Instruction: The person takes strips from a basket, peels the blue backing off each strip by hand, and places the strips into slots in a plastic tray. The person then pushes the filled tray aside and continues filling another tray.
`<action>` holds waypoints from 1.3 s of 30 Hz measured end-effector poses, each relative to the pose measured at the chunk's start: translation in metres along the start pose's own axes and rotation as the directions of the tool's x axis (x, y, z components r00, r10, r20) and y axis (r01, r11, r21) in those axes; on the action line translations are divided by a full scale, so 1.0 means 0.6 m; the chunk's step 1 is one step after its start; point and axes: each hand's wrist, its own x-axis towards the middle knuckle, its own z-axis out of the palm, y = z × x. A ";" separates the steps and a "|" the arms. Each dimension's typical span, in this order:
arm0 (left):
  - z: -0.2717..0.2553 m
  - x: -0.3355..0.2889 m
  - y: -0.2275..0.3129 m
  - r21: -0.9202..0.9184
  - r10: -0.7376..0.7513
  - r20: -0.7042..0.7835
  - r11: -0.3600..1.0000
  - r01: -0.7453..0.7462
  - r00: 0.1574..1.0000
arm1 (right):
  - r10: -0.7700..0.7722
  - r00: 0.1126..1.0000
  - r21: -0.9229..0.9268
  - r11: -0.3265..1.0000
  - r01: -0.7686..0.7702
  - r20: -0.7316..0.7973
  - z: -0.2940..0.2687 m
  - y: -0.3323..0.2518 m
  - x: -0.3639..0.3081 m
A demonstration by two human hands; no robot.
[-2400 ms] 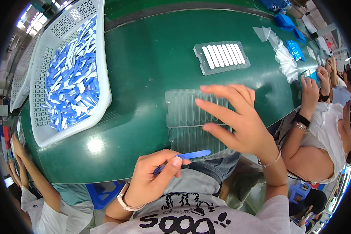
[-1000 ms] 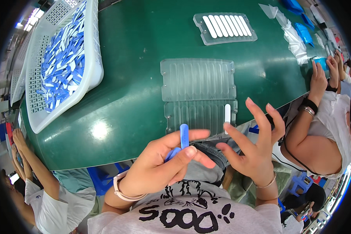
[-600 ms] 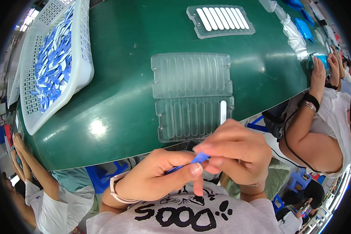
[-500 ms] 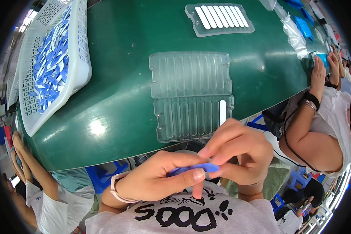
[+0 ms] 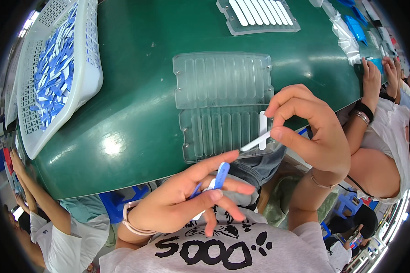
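My left hand [image 5: 180, 209] holds a few flat, round-ended blue and white strips [image 5: 222, 175], like small nail files, under the thumb, with several fingers spread. Between the thumb and fingertips of my right hand [image 5: 316, 129] is one white strip [image 5: 256, 141], tilted, over the near right corner of a clear slotted tray [image 5: 186, 139]. Another white strip [image 5: 262, 125] lies in that tray's rightmost slot; its other slots show no strip. Touching its far side is a second clear tray [image 5: 221, 79] whose slots hold nothing visible.
A white plastic basket [image 5: 89, 86] heaped with blue and white strips stands at the left. Farther off lies a clear tray [image 5: 264, 29] with several white strips. Crumpled clear plastic [image 5: 344, 36] lies at the far right. Other people sit at both sides, a co-worker's forearm [image 5: 369, 86] at right.
My right hand has moved away from the left, up and right toward the near tray, carrying a white strip. My left hand's fingers have spread, showing the strips it holds.
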 end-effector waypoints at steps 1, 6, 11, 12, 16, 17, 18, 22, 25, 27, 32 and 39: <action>0.001 0.001 0.008 0.052 -0.080 0.007 0.996 0.079 0.997 | -0.018 0.998 -0.032 0.999 0.020 0.065 -0.008 0.001 0.002; -0.028 -0.003 -0.005 0.309 -0.108 0.069 0.947 0.082 0.992 | -0.053 0.995 -0.235 0.969 0.071 0.084 -0.006 0.006 0.030; -0.026 0.000 -0.024 0.477 0.204 0.012 0.859 -0.185 0.979 | -0.050 0.995 -0.330 0.941 0.077 0.089 0.003 -0.007 0.049; -0.025 0.002 -0.022 0.474 0.202 0.015 0.861 -0.185 0.979 | -0.029 0.995 -0.363 0.930 0.061 0.093 0.004 -0.008 0.048; -0.017 0.005 -0.015 0.570 0.186 -0.104 0.816 -0.095 0.977 | -0.013 0.999 -0.346 0.938 0.027 0.042 0.014 -0.002 0.041; -0.015 0.005 -0.015 0.580 0.202 -0.132 0.810 -0.090 0.970 | -0.028 1.000 -0.347 0.938 0.030 0.010 0.018 -0.002 0.038; -0.015 0.006 -0.017 0.578 0.202 -0.132 0.811 -0.090 0.970 | -0.041 0.999 -0.350 0.936 0.030 -0.024 0.021 -0.003 0.034; -0.017 0.014 -0.027 0.581 0.310 -0.118 0.792 -0.187 0.944 | -0.168 0.977 -0.366 0.924 0.108 -0.134 0.040 -0.022 0.010; -0.022 0.019 -0.033 0.607 0.370 -0.069 0.752 -0.255 0.926 | -0.220 0.968 -0.006 0.975 0.221 -0.124 0.072 -0.035 -0.012; -0.021 0.018 -0.028 0.653 0.399 -0.037 0.703 -0.281 0.916 | -0.290 0.940 0.022 0.954 0.298 -0.181 0.087 -0.034 -0.020; -0.030 0.011 -0.001 -0.169 0.019 0.011 0.985 -0.017 1.000 | -0.444 0.797 -0.375 0.878 0.297 -0.409 0.076 -0.014 -0.029; -0.021 0.006 -0.006 -0.019 0.106 -0.039 0.994 -0.107 0.994 | -0.386 0.914 -0.724 0.665 0.183 -0.124 0.106 -0.015 -0.067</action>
